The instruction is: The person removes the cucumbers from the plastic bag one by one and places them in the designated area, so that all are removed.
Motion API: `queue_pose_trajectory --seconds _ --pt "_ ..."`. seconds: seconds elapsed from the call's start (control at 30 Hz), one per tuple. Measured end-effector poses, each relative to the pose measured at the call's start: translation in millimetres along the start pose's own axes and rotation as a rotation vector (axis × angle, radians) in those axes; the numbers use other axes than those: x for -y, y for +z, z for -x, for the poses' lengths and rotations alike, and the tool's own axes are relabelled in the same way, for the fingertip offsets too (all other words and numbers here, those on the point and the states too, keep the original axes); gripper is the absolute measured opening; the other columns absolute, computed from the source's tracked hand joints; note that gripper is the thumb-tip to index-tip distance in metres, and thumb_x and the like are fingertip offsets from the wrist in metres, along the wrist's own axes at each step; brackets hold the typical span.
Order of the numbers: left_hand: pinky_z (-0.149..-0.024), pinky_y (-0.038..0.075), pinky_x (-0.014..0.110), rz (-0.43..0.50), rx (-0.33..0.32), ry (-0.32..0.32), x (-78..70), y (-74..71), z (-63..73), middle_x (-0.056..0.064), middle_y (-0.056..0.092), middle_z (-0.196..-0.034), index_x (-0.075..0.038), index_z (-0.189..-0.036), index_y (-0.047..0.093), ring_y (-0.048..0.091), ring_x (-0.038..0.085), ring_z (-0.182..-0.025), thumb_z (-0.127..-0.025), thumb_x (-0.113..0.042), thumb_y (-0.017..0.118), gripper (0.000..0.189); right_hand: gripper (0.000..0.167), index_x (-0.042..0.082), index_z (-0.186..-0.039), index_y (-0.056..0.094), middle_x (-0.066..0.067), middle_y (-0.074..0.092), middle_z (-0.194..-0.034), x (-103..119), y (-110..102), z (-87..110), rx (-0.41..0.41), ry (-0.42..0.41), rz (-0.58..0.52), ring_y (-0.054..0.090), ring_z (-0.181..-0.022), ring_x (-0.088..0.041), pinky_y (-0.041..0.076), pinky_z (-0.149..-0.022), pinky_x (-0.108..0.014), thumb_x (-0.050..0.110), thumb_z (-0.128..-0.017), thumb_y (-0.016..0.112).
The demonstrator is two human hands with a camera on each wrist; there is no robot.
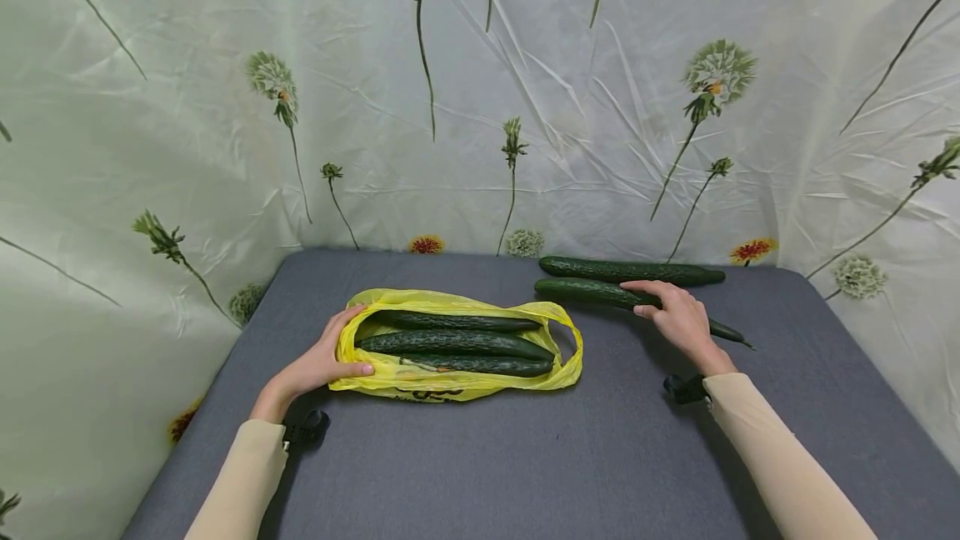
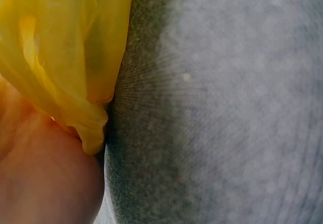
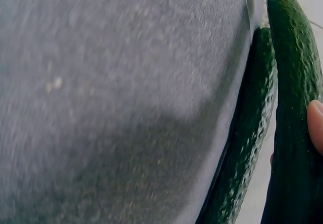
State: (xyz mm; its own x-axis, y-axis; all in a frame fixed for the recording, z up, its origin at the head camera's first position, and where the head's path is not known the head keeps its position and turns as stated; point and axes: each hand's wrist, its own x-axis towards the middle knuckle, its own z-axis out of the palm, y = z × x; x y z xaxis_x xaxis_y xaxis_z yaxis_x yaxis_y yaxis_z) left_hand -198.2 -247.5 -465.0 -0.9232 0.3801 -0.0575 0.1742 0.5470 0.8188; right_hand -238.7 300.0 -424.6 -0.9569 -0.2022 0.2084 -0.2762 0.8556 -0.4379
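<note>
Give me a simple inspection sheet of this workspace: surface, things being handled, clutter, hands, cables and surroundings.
Surface: grey tabletop, cloth-like in texture.
Things handled: yellow plastic bag, open at the top, dark print on its near side, three cucumbers inside; two more outside, the near cucumber in hand and the far cucumber just behind it.
Clutter: nothing seen.
Hands: left hand grips the bag's left end; right hand holds the near cucumber; whether that cucumber is lifted, I cannot tell. A black device shows at each wrist.
Cables: nothing seen.
Surroundings: pale, creased backdrop with printed flowers.
</note>
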Motion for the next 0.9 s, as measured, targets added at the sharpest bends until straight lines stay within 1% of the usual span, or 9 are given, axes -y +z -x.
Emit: queue_pose_trajectory --seconds 0.13,0.37,0.57,0.9 --pt "-0.098 0.013 0.073 0.004 -0.001 0.013 -0.1 0.5 0.3 0.019 0.0 -0.155 -0.017 -0.154 0.013 -0.001 0.046 -0.14 -0.081 -0.026 0.076 0.096 0.04 0.014 -0.128 0.063 -0.02 0.058 -0.127 -4 -2 -0.1 -0.007 0.016 0.009 0.041 -0.059 -0.02 0.022 -0.043 -0.031 0.01 -0.088 0.068" --pt "-0.098 0.013 0.073 -0.001 -0.002 0.006 -0.7 0.3 0.6 0.018 0.001 -0.155 -0.018 -0.154 0.014 -0.001 0.045 -0.14 -0.081 -0.025 0.077 0.096 0.042 0.014 -0.13 0.061 -0.022 0.056 -0.128 -14 -5 0.6 0.019 0.037 0.007 0.03 -0.049 -0.019 0.02 -0.043 -0.03 0.01 -0.089 0.066" --pt "-0.098 0.014 0.073 0.0 0.001 0.005 -0.3 0.0 0.5 0.019 0.0 -0.155 -0.018 -0.154 0.014 -0.001 0.046 -0.14 -0.081 -0.025 0.077 0.097 0.042 0.013 -0.131 0.06 -0.023 0.056 -0.127 -18 -6 0.0 0.032 0.038 0.01 0.029 -0.05 -0.019 0.02 -0.043 -0.031 0.009 -0.09 0.065" --pt "-0.098 0.014 0.073 0.0 0.0 0.009 -0.8 0.3 0.5 0.019 0.001 -0.155 -0.018 -0.154 0.014 0.0 0.046 -0.14 -0.081 -0.025 0.077 0.097 0.042 0.013 -0.131 0.059 -0.025 0.055 -0.128 -25 -12 -2.5 0.051 0.045 0.013 0.02 -0.046 -0.015 0.018 -0.042 -0.029 0.009 -0.09 0.064"
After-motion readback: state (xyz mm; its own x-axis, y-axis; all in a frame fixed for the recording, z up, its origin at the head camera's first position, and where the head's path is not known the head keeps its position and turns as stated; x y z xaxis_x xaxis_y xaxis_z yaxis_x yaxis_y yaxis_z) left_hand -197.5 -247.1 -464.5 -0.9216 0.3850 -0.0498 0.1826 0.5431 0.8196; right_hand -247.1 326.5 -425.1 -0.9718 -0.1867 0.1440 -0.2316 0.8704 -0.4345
